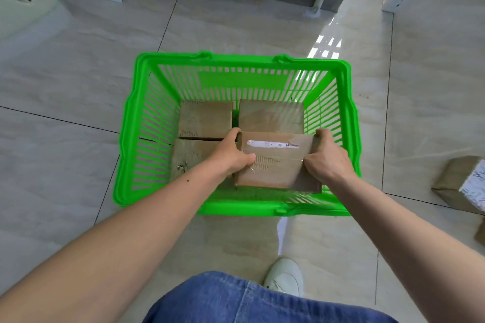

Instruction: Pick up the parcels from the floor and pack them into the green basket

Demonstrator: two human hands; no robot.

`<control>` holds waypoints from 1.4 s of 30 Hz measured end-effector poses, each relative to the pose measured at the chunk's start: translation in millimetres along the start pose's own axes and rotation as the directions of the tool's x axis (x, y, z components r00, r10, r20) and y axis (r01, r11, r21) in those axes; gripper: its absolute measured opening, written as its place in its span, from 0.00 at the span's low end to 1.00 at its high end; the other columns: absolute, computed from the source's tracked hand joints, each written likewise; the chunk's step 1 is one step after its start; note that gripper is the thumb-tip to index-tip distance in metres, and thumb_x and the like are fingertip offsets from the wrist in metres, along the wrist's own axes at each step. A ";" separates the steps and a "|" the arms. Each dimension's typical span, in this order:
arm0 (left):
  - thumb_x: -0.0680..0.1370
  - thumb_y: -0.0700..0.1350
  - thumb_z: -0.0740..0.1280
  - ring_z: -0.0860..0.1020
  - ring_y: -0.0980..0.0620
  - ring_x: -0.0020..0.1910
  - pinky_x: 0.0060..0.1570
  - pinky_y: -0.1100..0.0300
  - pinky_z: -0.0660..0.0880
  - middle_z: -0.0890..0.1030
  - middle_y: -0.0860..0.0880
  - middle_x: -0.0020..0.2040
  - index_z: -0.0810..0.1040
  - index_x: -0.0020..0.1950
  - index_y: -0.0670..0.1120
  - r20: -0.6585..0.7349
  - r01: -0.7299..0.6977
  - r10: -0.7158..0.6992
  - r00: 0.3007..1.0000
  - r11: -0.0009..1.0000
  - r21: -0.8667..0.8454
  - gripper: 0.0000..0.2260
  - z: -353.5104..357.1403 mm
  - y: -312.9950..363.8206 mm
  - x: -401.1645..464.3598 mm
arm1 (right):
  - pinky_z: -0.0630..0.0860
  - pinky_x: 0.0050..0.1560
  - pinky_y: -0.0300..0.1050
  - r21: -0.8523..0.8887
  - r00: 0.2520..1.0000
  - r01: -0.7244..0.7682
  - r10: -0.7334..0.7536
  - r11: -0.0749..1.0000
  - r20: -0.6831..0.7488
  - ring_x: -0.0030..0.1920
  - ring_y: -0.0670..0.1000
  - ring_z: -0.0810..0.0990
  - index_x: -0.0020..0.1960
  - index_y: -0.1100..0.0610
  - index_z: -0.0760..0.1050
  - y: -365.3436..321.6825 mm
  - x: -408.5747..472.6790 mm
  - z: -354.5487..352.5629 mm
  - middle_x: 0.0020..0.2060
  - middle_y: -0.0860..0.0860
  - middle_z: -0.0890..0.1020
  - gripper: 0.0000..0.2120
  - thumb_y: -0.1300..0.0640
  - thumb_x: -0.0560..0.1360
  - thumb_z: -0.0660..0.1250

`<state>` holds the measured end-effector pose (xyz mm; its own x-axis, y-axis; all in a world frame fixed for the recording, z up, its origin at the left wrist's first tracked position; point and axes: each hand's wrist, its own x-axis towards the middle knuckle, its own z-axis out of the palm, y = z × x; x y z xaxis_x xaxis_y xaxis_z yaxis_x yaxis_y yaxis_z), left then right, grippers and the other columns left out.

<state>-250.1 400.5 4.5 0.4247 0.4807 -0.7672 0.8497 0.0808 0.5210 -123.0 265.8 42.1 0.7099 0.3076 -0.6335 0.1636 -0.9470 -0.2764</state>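
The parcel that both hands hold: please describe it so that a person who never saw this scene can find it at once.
Find the green basket on the tiled floor. Four brown parcels are inside; take the near right one, gripped by the left hand and the right hand. It alone carries a white label strip on top.

Nothing here can be read. The parcel [275, 162] held over the basket [236, 208] carries a white label strip [273, 144] along its far edge, with small dark marks too blurred to make out as letters or numbers.
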 end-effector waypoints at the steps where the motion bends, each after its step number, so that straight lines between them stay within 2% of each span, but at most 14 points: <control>1: 0.75 0.45 0.72 0.72 0.45 0.67 0.63 0.55 0.70 0.70 0.47 0.72 0.57 0.77 0.52 0.009 0.014 -0.014 1.000 1.000 0.027 0.36 3.5 -2.9 6.4 | 0.75 0.59 0.56 -0.016 1.000 0.003 -0.003 1.000 0.002 0.60 0.66 0.77 0.67 0.52 0.63 2.5 6.2 5.8 0.59 0.66 0.77 0.23 0.60 0.73 0.61; 4: 0.74 0.46 0.73 0.77 0.44 0.60 0.56 0.47 0.79 0.73 0.47 0.68 0.57 0.76 0.52 0.043 0.048 -0.052 0.998 0.994 0.094 0.35 10.9 -8.7 21.3 | 0.74 0.58 0.54 -0.056 1.000 0.021 -0.022 0.998 -0.011 0.60 0.66 0.77 0.62 0.55 0.63 8.9 24.0 22.8 0.59 0.66 0.77 0.18 0.56 0.74 0.63; 6: 0.74 0.44 0.73 0.79 0.44 0.57 0.50 0.46 0.82 0.73 0.47 0.67 0.58 0.75 0.50 0.060 0.052 -0.060 0.996 0.991 0.123 0.34 13.2 -9.5 28.7 | 0.72 0.55 0.53 -0.071 0.999 0.040 -0.041 0.997 -0.010 0.60 0.66 0.76 0.61 0.57 0.63 11.4 33.7 32.4 0.59 0.66 0.77 0.16 0.57 0.75 0.62; 11: 0.73 0.42 0.74 0.79 0.43 0.55 0.50 0.47 0.82 0.73 0.44 0.65 0.61 0.72 0.45 0.017 0.040 -0.046 0.999 0.966 0.254 0.32 19.3 -12.4 44.1 | 0.70 0.52 0.49 -0.061 0.998 0.054 -0.053 0.997 0.023 0.61 0.64 0.76 0.65 0.59 0.63 13.4 54.1 48.0 0.61 0.64 0.76 0.19 0.59 0.76 0.61; 13: 0.72 0.42 0.75 0.78 0.44 0.54 0.48 0.50 0.82 0.73 0.44 0.65 0.58 0.74 0.46 -0.017 0.017 -0.013 1.000 0.965 0.262 0.36 20.9 -13.5 47.5 | 0.71 0.53 0.49 -0.057 0.998 0.057 -0.055 0.997 0.032 0.62 0.63 0.75 0.66 0.60 0.64 13.5 60.3 46.6 0.61 0.63 0.76 0.20 0.59 0.75 0.61; 15: 0.71 0.42 0.76 0.77 0.44 0.55 0.50 0.50 0.81 0.73 0.45 0.64 0.59 0.73 0.47 -0.048 -0.026 0.039 0.998 0.969 0.244 0.37 21.7 -16.3 51.5 | 0.74 0.55 0.50 -0.052 0.997 0.071 -0.070 0.996 0.029 0.61 0.63 0.76 0.66 0.59 0.64 14.4 65.3 42.4 0.61 0.63 0.76 0.21 0.58 0.75 0.63; 18: 0.68 0.44 0.78 0.77 0.44 0.56 0.56 0.46 0.78 0.76 0.46 0.60 0.64 0.66 0.47 -0.105 -0.082 0.112 0.988 0.963 0.255 0.32 25.8 -23.2 52.0 | 0.77 0.57 0.56 -0.038 0.992 0.126 -0.125 0.991 0.014 0.58 0.64 0.77 0.66 0.58 0.64 20.1 66.4 41.0 0.59 0.63 0.78 0.23 0.60 0.72 0.66; 21: 0.67 0.44 0.79 0.77 0.45 0.55 0.53 0.51 0.77 0.77 0.45 0.59 0.63 0.67 0.45 -0.129 -0.121 0.169 0.977 0.942 0.313 0.34 34.8 -31.6 54.2 | 0.77 0.55 0.57 -0.024 0.988 0.150 -0.150 0.988 0.023 0.57 0.64 0.78 0.66 0.58 0.64 30.2 63.8 48.2 0.56 0.63 0.78 0.25 0.59 0.72 0.69; 23: 0.67 0.44 0.79 0.76 0.46 0.52 0.47 0.55 0.74 0.76 0.45 0.57 0.63 0.67 0.44 -0.131 -0.147 0.207 0.970 0.921 0.361 0.35 38.6 -32.5 55.1 | 0.77 0.57 0.59 -0.007 0.990 0.139 -0.139 0.990 0.032 0.56 0.64 0.78 0.67 0.58 0.63 35.0 66.8 53.0 0.56 0.63 0.78 0.26 0.60 0.72 0.69; 29: 0.68 0.46 0.78 0.76 0.46 0.46 0.36 0.57 0.73 0.76 0.43 0.50 0.61 0.67 0.43 -0.107 -0.167 0.268 0.957 0.817 0.552 0.35 45.6 -31.4 58.8 | 0.74 0.54 0.52 -0.165 0.991 0.135 -0.129 0.977 0.045 0.60 0.64 0.77 0.66 0.64 0.59 37.8 85.5 68.0 0.59 0.65 0.78 0.24 0.63 0.75 0.66; 32: 0.70 0.51 0.77 0.77 0.45 0.46 0.41 0.51 0.77 0.75 0.45 0.47 0.63 0.65 0.44 -0.092 -0.174 0.314 0.945 0.721 0.671 0.31 46.7 -30.7 61.9 | 0.73 0.54 0.51 -0.211 0.988 0.156 -0.149 0.965 0.046 0.61 0.65 0.76 0.65 0.64 0.61 37.9 94.5 70.7 0.60 0.66 0.77 0.21 0.63 0.76 0.64; 36: 0.72 0.55 0.73 0.77 0.44 0.53 0.41 0.54 0.71 0.76 0.46 0.54 0.63 0.64 0.46 -0.104 -0.125 0.309 0.945 0.638 0.759 0.28 49.9 -31.9 63.2 | 0.73 0.55 0.52 -0.229 0.991 0.131 -0.120 0.965 0.063 0.61 0.65 0.76 0.67 0.64 0.60 36.9 99.5 74.9 0.61 0.66 0.76 0.21 0.65 0.76 0.63; 41: 0.71 0.54 0.75 0.78 0.44 0.55 0.44 0.52 0.72 0.76 0.45 0.58 0.55 0.74 0.44 -0.172 -0.060 0.249 0.953 0.712 0.700 0.41 51.4 -33.5 67.4 | 0.73 0.55 0.52 -0.183 0.991 0.134 -0.128 0.974 0.042 0.60 0.66 0.77 0.65 0.64 0.61 38.7 95.7 75.8 0.59 0.67 0.77 0.19 0.64 0.76 0.61; 42: 0.71 0.54 0.75 0.78 0.44 0.54 0.44 0.52 0.73 0.76 0.44 0.57 0.55 0.74 0.43 -0.168 -0.057 0.236 0.957 0.722 0.689 0.40 50.8 -33.2 67.0 | 0.73 0.55 0.52 -0.180 0.991 0.130 -0.126 0.975 0.034 0.61 0.66 0.77 0.66 0.65 0.61 38.9 92.1 74.7 0.59 0.67 0.77 0.19 0.65 0.77 0.59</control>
<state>-234.0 385.7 -83.2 0.5542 0.6259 -0.5487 0.8050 -0.5707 0.1620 -102.5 264.2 -81.0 0.6600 0.4272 -0.6179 0.3752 -0.9001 -0.2215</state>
